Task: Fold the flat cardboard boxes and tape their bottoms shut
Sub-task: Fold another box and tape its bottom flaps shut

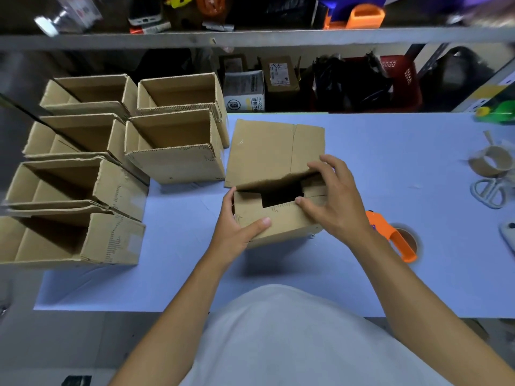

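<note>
A brown cardboard box lies on the blue table in front of me, its bottom flaps partly folded around a dark gap. My left hand grips the near left corner of the box, thumb on the near flap. My right hand holds the right side, fingers over the far flap and thumb pressing the near flap. An orange tape dispenser with a tape roll sits just right of my right wrist.
Several folded open boxes stand in rows on the left of the table. Scissors and an empty tape core lie at the right edge. A cluttered shelf runs along the back, with a red basket beneath.
</note>
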